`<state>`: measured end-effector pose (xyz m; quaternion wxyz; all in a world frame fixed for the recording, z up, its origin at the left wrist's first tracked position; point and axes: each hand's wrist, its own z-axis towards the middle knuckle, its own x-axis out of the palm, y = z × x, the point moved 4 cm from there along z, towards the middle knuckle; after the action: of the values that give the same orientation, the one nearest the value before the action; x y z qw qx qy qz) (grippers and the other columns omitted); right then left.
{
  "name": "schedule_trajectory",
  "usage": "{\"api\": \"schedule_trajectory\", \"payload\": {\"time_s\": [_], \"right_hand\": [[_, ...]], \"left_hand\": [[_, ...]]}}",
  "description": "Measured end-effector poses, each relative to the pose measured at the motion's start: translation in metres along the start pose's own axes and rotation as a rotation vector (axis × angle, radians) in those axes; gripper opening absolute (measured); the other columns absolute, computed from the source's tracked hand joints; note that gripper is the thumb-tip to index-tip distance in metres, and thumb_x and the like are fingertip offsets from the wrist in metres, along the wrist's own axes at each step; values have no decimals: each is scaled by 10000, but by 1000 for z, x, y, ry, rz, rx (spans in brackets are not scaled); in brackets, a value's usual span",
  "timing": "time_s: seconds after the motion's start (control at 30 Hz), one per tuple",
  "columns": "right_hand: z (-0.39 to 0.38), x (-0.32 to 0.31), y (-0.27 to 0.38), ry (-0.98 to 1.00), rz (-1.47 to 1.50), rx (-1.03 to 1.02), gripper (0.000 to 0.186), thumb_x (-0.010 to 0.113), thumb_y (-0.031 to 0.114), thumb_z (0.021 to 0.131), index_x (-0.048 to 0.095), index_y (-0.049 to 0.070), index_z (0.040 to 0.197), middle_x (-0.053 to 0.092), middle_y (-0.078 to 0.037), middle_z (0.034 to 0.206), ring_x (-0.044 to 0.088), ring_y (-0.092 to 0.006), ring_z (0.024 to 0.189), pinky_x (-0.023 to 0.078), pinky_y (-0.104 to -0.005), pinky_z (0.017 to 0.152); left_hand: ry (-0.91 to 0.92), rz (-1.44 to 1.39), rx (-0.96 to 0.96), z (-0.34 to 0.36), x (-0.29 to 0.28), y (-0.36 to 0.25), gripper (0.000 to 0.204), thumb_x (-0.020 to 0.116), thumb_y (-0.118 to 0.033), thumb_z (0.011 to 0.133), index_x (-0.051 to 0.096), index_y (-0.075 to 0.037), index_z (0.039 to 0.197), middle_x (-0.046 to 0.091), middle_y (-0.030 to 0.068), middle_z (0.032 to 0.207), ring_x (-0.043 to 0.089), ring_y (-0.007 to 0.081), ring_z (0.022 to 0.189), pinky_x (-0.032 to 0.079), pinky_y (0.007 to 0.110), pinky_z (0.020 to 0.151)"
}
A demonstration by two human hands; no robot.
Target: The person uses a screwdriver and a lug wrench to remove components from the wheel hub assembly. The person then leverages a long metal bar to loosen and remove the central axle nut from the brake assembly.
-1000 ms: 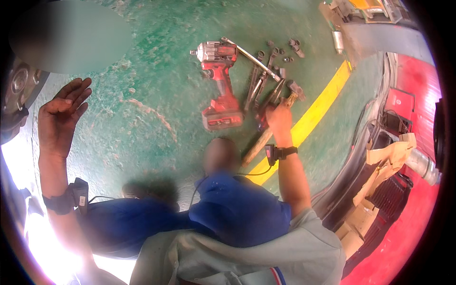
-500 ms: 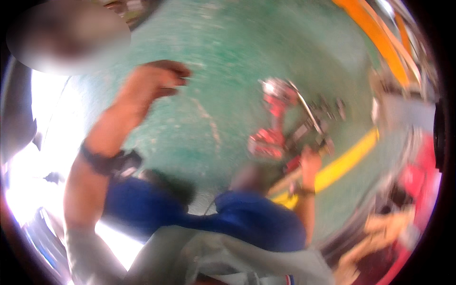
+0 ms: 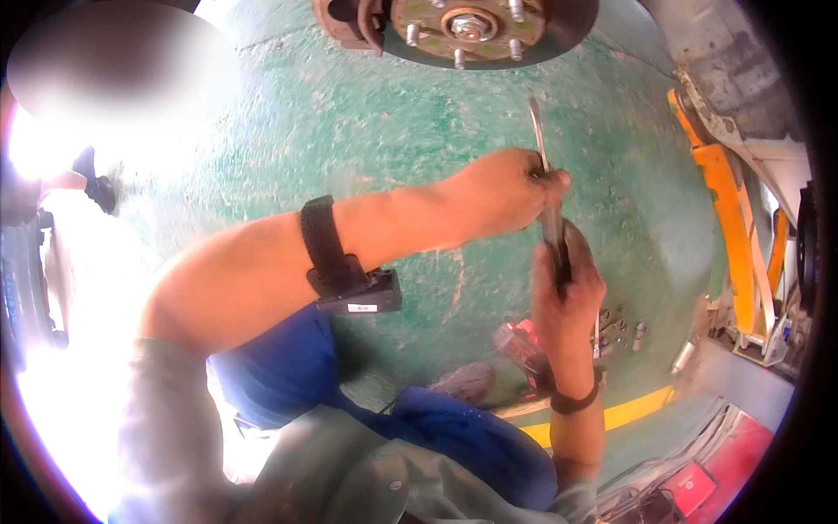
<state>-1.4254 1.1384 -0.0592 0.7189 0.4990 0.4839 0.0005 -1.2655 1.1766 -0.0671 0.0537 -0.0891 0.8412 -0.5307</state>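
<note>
My left hand (image 3: 524, 192) is closed around the shaft of a long metal pry tool (image 3: 536, 122), whose slim tip points up toward a wheel hub (image 3: 467, 26) with studs, a brake disc and a caliper (image 3: 345, 17). The tip appears apart from the hub. My right hand (image 3: 567, 279) grips the tool's dark lower end, just below my left hand. Behind my right hand, a red impact wrench (image 3: 515, 345) lies on the green floor, partly hidden, beside small loose tools (image 3: 615, 323).
An orange lift arm (image 3: 729, 227) stands at the right, below pale vehicle bodywork (image 3: 716, 70). A yellow floor line (image 3: 637, 406) crosses the lower right, near a red case (image 3: 690, 489) and a silver canister (image 3: 683, 356). The upper left is blurred out, with glare beneath.
My view has tilted up to the wheel hub. Both hands have risen and come together on the pry tool; my left hand, open and empty earlier, now grips it. The impact wrench stays on the floor.
</note>
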Motion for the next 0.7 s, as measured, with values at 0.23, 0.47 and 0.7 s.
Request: {"api": "schedule_trajectory", "payload": {"time_s": [0.23, 0.47, 0.7], "right_hand": [[29, 42, 35, -102, 277, -36, 359, 617, 131, 905, 563, -38, 1218, 662, -211, 1033, 681, -319, 836, 532, -350, 722], [35, 56, 44, -180, 253, -141, 353, 608, 204, 942, 581, -36, 1200, 631, -105, 865, 591, -145, 670, 456, -263, 598], [37, 67, 51, 158, 1140, 293, 328, 517, 227, 996, 573, -48, 1165, 562, -37, 729, 455, -71, 480, 291, -196, 386]], "left_hand": [[-212, -106, 109, -6, -43, 0, 335, 489, -293, 1005, 637, -12, 1112, 694, 70, 1004, 617, 167, 946, 462, 322, 863], [-195, -169, 108, -13, -61, -2, 326, 511, -285, 996, 626, 1, 1102, 694, 59, 988, 604, 146, 934, 451, 297, 841], [-195, -158, 145, -15, -68, -3, 420, 548, -386, 978, 622, 21, 1049, 697, 83, 941, 607, 137, 850, 476, 291, 803]]}}
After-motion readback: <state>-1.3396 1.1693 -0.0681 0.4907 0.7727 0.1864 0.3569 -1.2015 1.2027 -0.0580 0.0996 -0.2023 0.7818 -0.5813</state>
